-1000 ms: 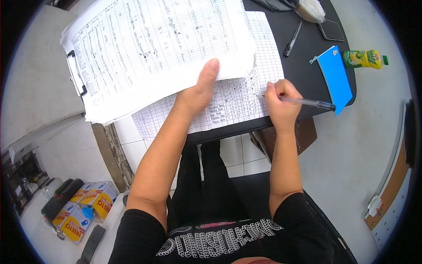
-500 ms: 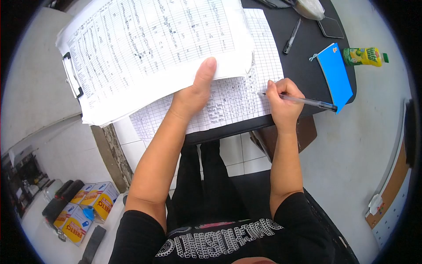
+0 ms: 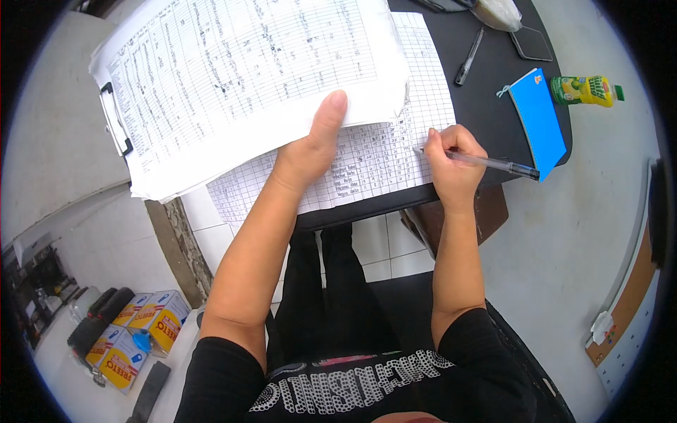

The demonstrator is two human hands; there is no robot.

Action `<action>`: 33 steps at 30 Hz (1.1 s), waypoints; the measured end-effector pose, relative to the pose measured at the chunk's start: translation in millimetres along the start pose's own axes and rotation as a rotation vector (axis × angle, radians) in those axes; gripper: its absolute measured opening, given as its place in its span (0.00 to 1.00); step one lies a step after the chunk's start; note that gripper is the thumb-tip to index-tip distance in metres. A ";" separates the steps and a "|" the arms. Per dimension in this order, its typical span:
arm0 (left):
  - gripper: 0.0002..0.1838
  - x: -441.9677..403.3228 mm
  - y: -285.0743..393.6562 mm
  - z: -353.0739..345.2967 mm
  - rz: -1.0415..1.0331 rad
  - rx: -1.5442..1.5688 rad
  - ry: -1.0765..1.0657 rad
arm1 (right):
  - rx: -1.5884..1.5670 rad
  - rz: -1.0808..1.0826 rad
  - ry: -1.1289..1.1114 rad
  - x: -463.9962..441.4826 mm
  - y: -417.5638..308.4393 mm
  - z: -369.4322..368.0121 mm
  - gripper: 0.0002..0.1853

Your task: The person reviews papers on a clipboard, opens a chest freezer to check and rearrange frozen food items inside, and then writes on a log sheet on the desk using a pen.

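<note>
White clipped papers (image 3: 247, 77) are pinched at their near edge by the left hand (image 3: 310, 149); the right hand (image 3: 457, 168) pinches a pen (image 3: 509, 167) over the gridded sheet (image 3: 429, 74).

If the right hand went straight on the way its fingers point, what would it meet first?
The right hand would likely meet the gridded sheet first, around the tip of its pen, though depth is unclear.

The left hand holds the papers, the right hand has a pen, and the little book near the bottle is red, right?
Not quite: the head view shows the little book near the bottle is blue. The left hand does hold the papers, and the right hand has a pen.
</note>
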State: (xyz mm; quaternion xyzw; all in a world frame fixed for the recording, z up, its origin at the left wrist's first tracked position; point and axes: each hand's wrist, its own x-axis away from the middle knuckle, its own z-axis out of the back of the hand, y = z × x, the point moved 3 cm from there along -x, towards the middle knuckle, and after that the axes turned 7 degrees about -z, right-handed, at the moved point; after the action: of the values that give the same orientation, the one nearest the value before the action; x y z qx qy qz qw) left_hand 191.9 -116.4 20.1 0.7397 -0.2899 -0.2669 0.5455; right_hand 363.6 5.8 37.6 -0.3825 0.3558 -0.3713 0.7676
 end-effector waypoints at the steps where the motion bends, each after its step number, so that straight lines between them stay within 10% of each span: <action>1: 0.25 0.3 -0.1 -0.5 -0.008 0.008 0.008 | -0.001 0.002 -0.006 0.2 0.4 0.4 0.14; 33: 0.29 0.9 -1.9 -1.7 -0.019 -0.081 0.010 | 0.026 0.036 0.048 2.2 8.5 -1.9 0.14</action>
State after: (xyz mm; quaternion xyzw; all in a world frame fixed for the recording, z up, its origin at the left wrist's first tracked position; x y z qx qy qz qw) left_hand 194.0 -115.6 18.7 0.7210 -0.2694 -0.2799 0.5738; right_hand 365.5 6.9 29.0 -0.3569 0.3762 -0.3709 0.7704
